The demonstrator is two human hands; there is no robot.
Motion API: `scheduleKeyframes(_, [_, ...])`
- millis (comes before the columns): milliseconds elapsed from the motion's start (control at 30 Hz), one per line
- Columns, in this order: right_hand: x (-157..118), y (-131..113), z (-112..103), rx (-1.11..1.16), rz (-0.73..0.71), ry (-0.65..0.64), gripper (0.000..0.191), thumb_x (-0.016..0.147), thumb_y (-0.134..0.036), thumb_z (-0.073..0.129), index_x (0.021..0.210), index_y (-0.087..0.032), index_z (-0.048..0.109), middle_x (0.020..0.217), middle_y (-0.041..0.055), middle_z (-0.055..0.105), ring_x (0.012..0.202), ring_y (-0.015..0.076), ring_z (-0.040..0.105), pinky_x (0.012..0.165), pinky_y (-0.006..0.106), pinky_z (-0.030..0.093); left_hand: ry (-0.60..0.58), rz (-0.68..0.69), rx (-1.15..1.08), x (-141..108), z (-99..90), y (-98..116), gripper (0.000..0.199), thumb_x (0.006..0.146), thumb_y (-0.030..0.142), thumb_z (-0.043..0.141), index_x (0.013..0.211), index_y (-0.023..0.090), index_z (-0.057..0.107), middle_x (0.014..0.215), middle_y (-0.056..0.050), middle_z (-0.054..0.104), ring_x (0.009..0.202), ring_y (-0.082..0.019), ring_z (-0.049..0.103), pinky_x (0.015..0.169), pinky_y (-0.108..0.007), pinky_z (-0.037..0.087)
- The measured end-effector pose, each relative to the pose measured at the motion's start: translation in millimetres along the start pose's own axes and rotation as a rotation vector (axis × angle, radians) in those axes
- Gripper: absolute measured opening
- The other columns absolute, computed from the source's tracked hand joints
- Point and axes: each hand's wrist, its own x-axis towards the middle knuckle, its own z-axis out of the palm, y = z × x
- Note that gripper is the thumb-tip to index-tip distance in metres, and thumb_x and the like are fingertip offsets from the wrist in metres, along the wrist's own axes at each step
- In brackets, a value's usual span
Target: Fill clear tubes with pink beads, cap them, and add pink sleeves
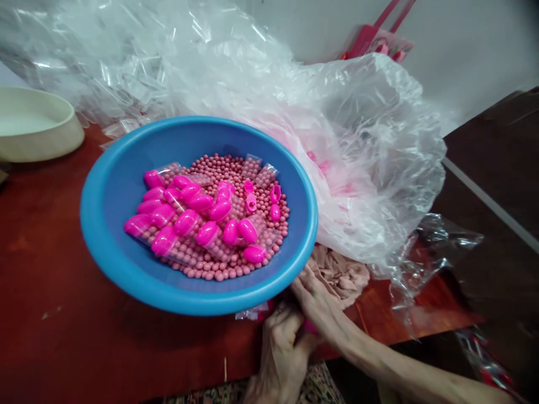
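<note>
A blue basin (pixel 197 303) on the red table holds many small pink beads (pixel 219 268), glossy bright pink capsules (pixel 208 233) and small clear packets with beads in them. Two capsules on the beads lie opened. My left hand (pixel 282 342) is at the table's front edge, below the basin, its fingers bent inward. My right hand (pixel 314 292) reaches in beside it, close under the basin's rim, fingertips partly hidden. Bits of bright pink show between and beside the hands, with a clear packet (pixel 251 312) at the left hand's fingers. What either hand holds is hidden.
A beige crumpled cloth (pixel 337 275) lies right of the basin. Behind stand a large translucent bag (pixel 362 146) with pink items and a heap of clear plastic bags (pixel 155 62). A cream bowl (pixel 40 126) sits at the left. Clear wrapping (pixel 421 264) hangs at the table's right edge.
</note>
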Motion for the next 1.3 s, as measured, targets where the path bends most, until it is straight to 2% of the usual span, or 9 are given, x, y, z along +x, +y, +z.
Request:
scheduleKeyframes(200, [6,18,-6,0.369,0.171,-0.115,0.059,0.084,-0.066,0.026,0.071,-0.018,0.058,0.062,0.0043,0.062,0.050,0.0138,0.057,0.042,0.024,0.043,-0.168,-0.668,-0.484,4,-6.0,17,0.002,0.067,0.015,0.064,0.068,0.014,0.065,0.052,0.006,0.046,0.047,-0.009,0.040,0.045,-0.020,0.036])
scheduleKeyframes(267, [0,25,-6,0.455,0.206,-0.119,0.060,0.084,-0.065,0.029,0.069,-0.016,0.059,0.060,0.0046,0.062,0.045,0.0107,0.054,0.039,0.021,0.040,-0.181,-0.757,-0.581,1,-4.7,21,0.009,0.066,0.018,0.063,0.072,0.013,0.065,0.050,0.006,0.044,0.044,-0.008,0.039,0.043,-0.019,0.035])
scheduleKeyframes(567, [-23,29,-4,0.618,0.199,-0.082,0.055,0.082,-0.064,0.038,0.077,-0.015,0.062,0.065,0.0049,0.065,0.041,0.0107,0.053,0.038,0.023,0.044,-0.056,-0.810,-0.598,-10,3.7,38,0.023,0.061,0.027,0.072,0.076,0.011,0.065,0.050,0.004,0.052,0.035,-0.003,0.034,0.035,-0.014,0.028])
scheduleKeyframes(633, [-33,26,-8,0.514,0.086,-0.006,0.052,0.086,-0.061,0.034,0.086,-0.018,0.063,0.078,0.0076,0.069,0.054,0.0159,0.063,0.048,0.028,0.052,0.044,-0.816,-0.621,-10,2.3,38,0.033,0.063,0.033,0.075,0.087,0.013,0.064,0.053,0.003,0.056,0.036,-0.003,0.036,0.035,-0.013,0.028])
scheduleKeyframes(733, [-53,25,-15,0.189,-0.189,0.037,0.046,0.088,-0.054,0.041,0.116,-0.021,0.058,0.117,0.0115,0.063,0.103,0.0243,0.062,0.082,0.039,0.053,0.195,-0.778,-0.661,-8,-5.1,36,0.047,0.065,0.039,0.075,0.104,0.017,0.061,0.059,0.002,0.060,0.044,-0.005,0.045,0.040,-0.012,0.035])
scheduleKeyframes(833, [-66,32,-17,-0.149,-0.444,-0.026,0.087,0.070,-0.042,0.071,0.142,-0.019,0.028,0.141,0.0167,0.041,0.128,0.0308,0.040,0.095,0.045,0.046,0.174,-0.803,-0.686,-6,-14.4,36,0.052,0.066,0.039,0.076,0.111,0.017,0.060,0.060,0.002,0.060,0.048,-0.007,0.050,0.042,-0.013,0.039])
scheduleKeyframes(933, [-68,45,-8,-0.316,-0.664,0.066,0.107,0.061,-0.024,0.078,0.146,-0.015,0.012,0.139,0.0214,0.041,0.127,0.0335,0.040,0.094,0.044,0.047,0.135,-0.841,-0.693,-5,-18.0,40,0.049,0.066,0.039,0.076,0.107,0.016,0.062,0.057,0.002,0.059,0.045,-0.006,0.049,0.040,-0.012,0.037])
scheduleKeyframes(1133, [-64,58,13,-0.328,-0.814,0.354,0.086,0.065,-0.019,0.062,0.141,-0.014,0.022,0.118,0.0179,0.060,0.104,0.0331,0.060,0.082,0.044,0.055,0.163,-0.911,-0.705,-10,-13.7,49,0.043,0.066,0.048,0.073,0.096,0.019,0.064,0.051,0.005,0.055,0.042,-0.005,0.049,0.041,-0.012,0.040])
scheduleKeyframes(1300, [-66,50,16,-0.396,-0.897,0.469,0.082,0.065,-0.011,0.053,0.139,-0.012,0.020,0.101,0.0151,0.067,0.091,0.0304,0.065,0.074,0.040,0.057,0.210,-0.912,-0.724,-11,-10.5,52,0.038,0.065,0.045,0.075,0.088,0.019,0.060,0.048,0.007,0.052,0.036,-0.003,0.040,0.033,-0.011,0.032])
